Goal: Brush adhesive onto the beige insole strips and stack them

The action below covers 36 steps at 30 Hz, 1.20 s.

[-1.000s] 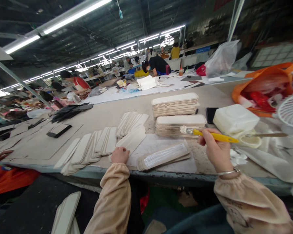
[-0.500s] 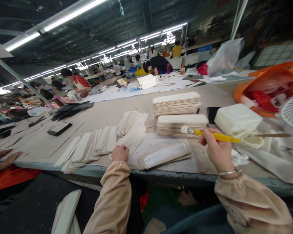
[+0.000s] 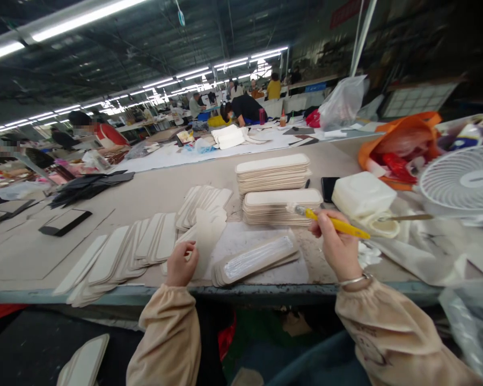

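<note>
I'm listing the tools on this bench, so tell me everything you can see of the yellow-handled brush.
The brush has a smooth yellow handle, apparently plastic, a silvery, metallic-looking collar and short bristles coated in something pale. The right hand grips the handle near the collar, hiding part of it. The bristles point left and the handle's end points right, slightly lower in the picture. The bristle end overlaps the nearer stack of pale strips in view; whether they touch, I cannot tell.
</note>
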### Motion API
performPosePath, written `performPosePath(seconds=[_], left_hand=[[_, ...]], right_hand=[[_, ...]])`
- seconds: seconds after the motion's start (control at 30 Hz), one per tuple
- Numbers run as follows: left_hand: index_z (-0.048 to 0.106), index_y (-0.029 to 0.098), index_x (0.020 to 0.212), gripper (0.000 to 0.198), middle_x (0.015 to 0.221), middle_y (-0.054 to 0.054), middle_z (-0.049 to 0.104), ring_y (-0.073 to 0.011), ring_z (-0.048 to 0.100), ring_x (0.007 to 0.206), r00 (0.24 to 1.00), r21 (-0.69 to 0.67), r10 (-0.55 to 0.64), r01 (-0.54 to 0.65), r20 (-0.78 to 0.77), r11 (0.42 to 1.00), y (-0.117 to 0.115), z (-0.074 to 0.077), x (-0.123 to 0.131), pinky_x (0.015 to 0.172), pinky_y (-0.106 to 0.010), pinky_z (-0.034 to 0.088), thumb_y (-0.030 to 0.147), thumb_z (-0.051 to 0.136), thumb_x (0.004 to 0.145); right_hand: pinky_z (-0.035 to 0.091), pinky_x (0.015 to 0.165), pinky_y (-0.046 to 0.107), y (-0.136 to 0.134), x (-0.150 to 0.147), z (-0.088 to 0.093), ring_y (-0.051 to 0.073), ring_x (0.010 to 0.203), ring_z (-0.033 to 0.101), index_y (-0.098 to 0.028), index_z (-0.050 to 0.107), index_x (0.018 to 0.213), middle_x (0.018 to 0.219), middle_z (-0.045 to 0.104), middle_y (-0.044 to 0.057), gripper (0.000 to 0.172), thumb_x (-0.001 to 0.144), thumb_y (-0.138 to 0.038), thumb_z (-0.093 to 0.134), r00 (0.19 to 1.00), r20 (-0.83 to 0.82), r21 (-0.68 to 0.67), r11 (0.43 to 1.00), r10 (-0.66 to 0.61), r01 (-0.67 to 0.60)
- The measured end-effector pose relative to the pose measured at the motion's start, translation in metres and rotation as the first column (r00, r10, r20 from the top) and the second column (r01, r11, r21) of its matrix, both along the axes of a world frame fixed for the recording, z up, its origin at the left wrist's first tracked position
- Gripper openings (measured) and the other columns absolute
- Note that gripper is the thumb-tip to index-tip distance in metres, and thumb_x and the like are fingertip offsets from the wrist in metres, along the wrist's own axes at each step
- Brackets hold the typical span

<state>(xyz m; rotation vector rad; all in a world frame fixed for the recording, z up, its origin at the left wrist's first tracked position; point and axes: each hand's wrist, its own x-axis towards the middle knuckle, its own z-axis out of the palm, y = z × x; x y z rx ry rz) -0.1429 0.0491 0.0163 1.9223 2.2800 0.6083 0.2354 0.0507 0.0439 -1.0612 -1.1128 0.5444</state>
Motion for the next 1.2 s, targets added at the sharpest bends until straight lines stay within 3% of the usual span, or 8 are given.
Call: performPosePath(seconds=[0.1,0.17,0.33,0.47,0.63,0.8,1.0,1.2], left_hand=[[0.055,0.022,0.079,0.019,0.080,-0.002,0.068,-0.0145,0.064,0.072,0.920,0.204,-0.202,0.139,0.335,0.969,-0.009,0.004,0.002,0.070,-0.026,0.053,0.038,0.049,0.087],[0.057,0.022,0.080,0.019,0.072,0.000,0.065,-0.0141,0.062,0.066,0.839,0.313,-0.310,0.178,0.447,0.933,-0.013,0.008,0.008,0.064,-0.025,0.052,0.040,0.056,0.083],[0.066,0.020,0.082,0.017,0.080,-0.004,0.070,-0.0159,0.065,0.074,0.723,0.354,-0.516,0.384,0.460,0.853,-0.018,0.018,0.045,0.070,-0.027,0.052,0.035,0.060,0.085],[0.068,0.019,0.080,0.022,0.075,-0.004,0.070,-0.0153,0.063,0.071,0.683,0.230,-0.576,0.535,0.449,0.813,-0.017,0.023,0.072,0.068,-0.026,0.050,0.036,0.056,0.087],[0.067,0.019,0.082,0.020,0.079,-0.003,0.070,-0.0147,0.061,0.073,0.677,0.110,-0.513,0.545,0.528,0.831,-0.010,0.016,0.085,0.069,-0.026,0.047,0.037,0.058,0.085],[0.062,0.017,0.111,0.040,0.068,0.003,0.064,-0.0101,0.054,0.060,0.498,0.019,-0.314,0.512,0.809,0.859,0.001,0.003,0.074,0.056,-0.021,0.043,0.040,0.068,0.078],[0.061,0.013,0.112,0.046,0.085,-0.005,0.070,-0.0089,0.060,0.061,0.381,-0.156,0.014,0.345,0.925,0.925,-0.002,0.005,0.042,0.056,-0.022,0.050,0.046,0.067,0.082],[0.060,0.012,0.111,0.051,0.079,-0.001,0.068,-0.0099,0.063,0.063,0.342,-0.103,-0.044,0.399,0.939,0.911,-0.003,-0.004,0.031,0.061,-0.025,0.053,0.026,0.080,0.066]], right_hand=[[0.053,0.061,0.031,-0.002,-0.003,-0.001,0.017,0.067,0.063,-0.022,0.064,0.101,0.080,0.068,0.003,0.030,0.092,-0.050,0.059,0.999,0.052,0.029,1.000,0.006,-0.007],[0.056,0.068,0.033,-0.003,-0.006,-0.003,0.018,0.077,0.067,-0.022,0.064,0.101,0.092,0.070,0.005,0.028,0.093,-0.048,0.058,0.995,0.094,0.022,1.000,0.018,-0.021],[0.055,0.091,0.037,-0.009,-0.019,-0.011,0.021,0.108,0.065,-0.026,0.058,0.110,0.123,0.064,0.006,0.024,0.092,-0.043,0.062,0.966,0.116,-0.046,0.973,0.230,-0.226],[0.057,0.083,0.033,-0.012,-0.029,-0.017,0.018,0.099,0.067,-0.028,0.050,0.110,0.127,0.062,0.006,0.032,0.087,-0.040,0.069,0.946,0.049,-0.084,0.945,0.320,-0.315],[0.054,0.065,0.029,-0.010,-0.032,-0.023,0.015,0.075,0.064,-0.027,0.047,0.099,0.104,0.066,0.002,0.039,0.078,-0.038,0.077,0.988,0.027,-0.118,0.982,0.150,-0.146],[0.049,0.061,0.030,-0.001,-0.026,-0.037,0.014,0.064,0.057,-0.026,0.047,0.097,0.089,0.063,0.000,0.043,0.072,-0.039,0.081,0.997,0.076,-0.126,0.992,0.014,-0.004],[0.049,0.062,0.028,0.003,-0.025,-0.047,0.013,0.064,0.055,-0.025,0.048,0.097,0.086,0.062,-0.003,0.047,0.069,-0.037,0.083,0.999,0.050,-0.136,0.991,0.016,-0.009],[0.051,0.060,0.027,0.001,-0.030,-0.050,0.011,0.061,0.053,-0.024,0.049,0.098,0.085,0.060,-0.004,0.048,0.067,-0.038,0.084,0.998,0.070,-0.189,0.982,0.009,0.005]])
